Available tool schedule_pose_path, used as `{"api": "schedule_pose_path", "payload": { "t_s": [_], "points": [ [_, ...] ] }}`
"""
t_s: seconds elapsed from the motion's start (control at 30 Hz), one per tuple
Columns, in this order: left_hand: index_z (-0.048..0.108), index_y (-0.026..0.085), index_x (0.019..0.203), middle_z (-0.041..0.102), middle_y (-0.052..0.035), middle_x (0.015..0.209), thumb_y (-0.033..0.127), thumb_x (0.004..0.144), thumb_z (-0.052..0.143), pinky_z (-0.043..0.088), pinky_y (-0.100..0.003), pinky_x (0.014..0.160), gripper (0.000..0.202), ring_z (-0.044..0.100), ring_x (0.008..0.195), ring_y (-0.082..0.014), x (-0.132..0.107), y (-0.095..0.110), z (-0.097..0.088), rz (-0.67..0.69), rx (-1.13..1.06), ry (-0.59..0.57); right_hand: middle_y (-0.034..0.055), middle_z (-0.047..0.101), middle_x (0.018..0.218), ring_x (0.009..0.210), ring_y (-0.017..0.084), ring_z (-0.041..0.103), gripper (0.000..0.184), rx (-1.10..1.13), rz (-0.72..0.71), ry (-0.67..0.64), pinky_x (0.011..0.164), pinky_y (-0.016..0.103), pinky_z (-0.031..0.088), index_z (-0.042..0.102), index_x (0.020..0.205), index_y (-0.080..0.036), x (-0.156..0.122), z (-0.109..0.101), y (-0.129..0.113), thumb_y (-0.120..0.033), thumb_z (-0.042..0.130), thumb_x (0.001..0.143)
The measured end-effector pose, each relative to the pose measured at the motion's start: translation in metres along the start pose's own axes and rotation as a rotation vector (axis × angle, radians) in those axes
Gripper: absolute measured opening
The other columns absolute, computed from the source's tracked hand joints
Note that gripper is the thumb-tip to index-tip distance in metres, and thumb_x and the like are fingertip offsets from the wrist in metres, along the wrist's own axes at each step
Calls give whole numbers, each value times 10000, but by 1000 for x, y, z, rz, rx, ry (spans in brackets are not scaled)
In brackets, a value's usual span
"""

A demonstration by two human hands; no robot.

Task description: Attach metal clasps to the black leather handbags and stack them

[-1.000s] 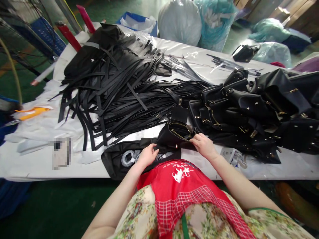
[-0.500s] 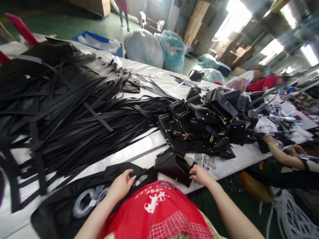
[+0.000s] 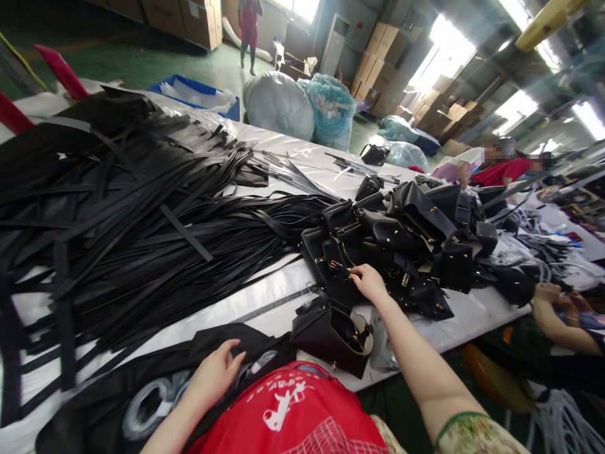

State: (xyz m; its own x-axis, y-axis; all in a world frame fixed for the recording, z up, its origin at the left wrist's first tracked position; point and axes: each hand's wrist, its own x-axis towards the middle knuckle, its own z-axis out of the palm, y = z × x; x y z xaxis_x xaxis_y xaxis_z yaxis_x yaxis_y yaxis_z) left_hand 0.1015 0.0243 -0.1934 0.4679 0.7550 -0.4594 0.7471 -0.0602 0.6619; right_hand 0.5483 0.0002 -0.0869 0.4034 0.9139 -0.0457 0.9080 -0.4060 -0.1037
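Bag gaping at counter edge, right hand up at the pile

Right hand: thumb and forefinger nearly closed, pinching the end of a buckled strap at the near side of the pile. Gold buckle on it. Right forearm reaches past the bag's right side.

Left hand: half open, fingers loosely curled, thumb apart, nothing held. It is over a black cloth; whether it touches cannot be told. Clear coil on the cloth, left of the left wrist.

Bag: black, mouth open, gold zip along the opening, near the front edge between the two hands, just in front of the red apron. Clear packet just right of it, partly behind the right forearm.

Pile: black bags with gold fittings, heaped at an angle. Long black strips lie in a big tangle to its left, ends fanned out. One small bag sits alone on the far side.

Past the far edge: blue bin, grey sack, teal sack. Co-worker's hand at far right, blurred. Another person stands in the background.
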Motion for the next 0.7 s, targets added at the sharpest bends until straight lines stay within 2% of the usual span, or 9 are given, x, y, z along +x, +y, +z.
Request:
{"api": "schedule_pose_path", "payload": {
  "t_s": [0.07,0.17,0.27,0.33,0.47,0.53,0.6,0.7],
  "points": [
    [517,91,1181,622,-37,724,444,860,362,423,-311,707,502,617,704,-219,-1,-2,-1,-7,-10,15,119,673,1033,988,222,622,231,-22,37,-45,884,324,457,689,997,-158,25,11,-6,-251,608,801],
    [524,102,1171,614,-28,715,474,848,366,424,-305,694,517,617,696,-217,-4,-5,-4,-32,-34,48,100,699,849,847,231,655,188,-22,60,-126,787,310,480,694,853,-145,47,26,-14,-234,718,689],
    [526,106,1169,602,-17,689,478,844,359,423,-300,673,521,616,678,-215,-9,-8,-7,-69,-53,69,85,681,727,731,211,650,106,4,75,-138,708,285,471,653,713,-146,56,23,-19,-244,694,720],
    [526,100,1169,596,-16,678,475,845,352,421,-301,665,525,613,669,-215,-13,-9,-9,-89,-63,72,95,674,740,718,195,636,159,42,84,-91,690,276,460,634,731,-144,60,6,-20,-277,604,812],
    [540,92,1154,606,-26,693,456,848,369,415,-298,657,506,612,678,-216,-16,-11,-10,-101,-61,70,48,637,752,681,141,584,318,207,57,66,664,246,446,593,874,-157,64,-50,-24,-384,383,947],
    [549,98,1151,612,-26,697,441,851,389,411,-291,653,483,614,678,-210,-15,-9,-10,-88,-53,80,-5,576,685,618,116,530,311,497,-36,216,642,237,440,568,862,-179,58,-79,-34,-441,416,936],
    [553,105,1155,614,-21,691,429,855,408,410,-283,649,465,615,671,-203,-12,-4,-13,-68,-51,94,-43,493,618,577,100,482,282,888,-162,369,641,242,442,541,775,-191,46,-102,-52,-452,535,884],
    [559,116,1161,624,-22,705,419,863,427,416,-279,655,445,614,679,-198,-11,9,-21,-29,-55,127,-64,411,583,563,88,460,270,1273,-277,438,718,273,472,527,711,-194,21,-123,-86,-407,646,828]
  ]
}}
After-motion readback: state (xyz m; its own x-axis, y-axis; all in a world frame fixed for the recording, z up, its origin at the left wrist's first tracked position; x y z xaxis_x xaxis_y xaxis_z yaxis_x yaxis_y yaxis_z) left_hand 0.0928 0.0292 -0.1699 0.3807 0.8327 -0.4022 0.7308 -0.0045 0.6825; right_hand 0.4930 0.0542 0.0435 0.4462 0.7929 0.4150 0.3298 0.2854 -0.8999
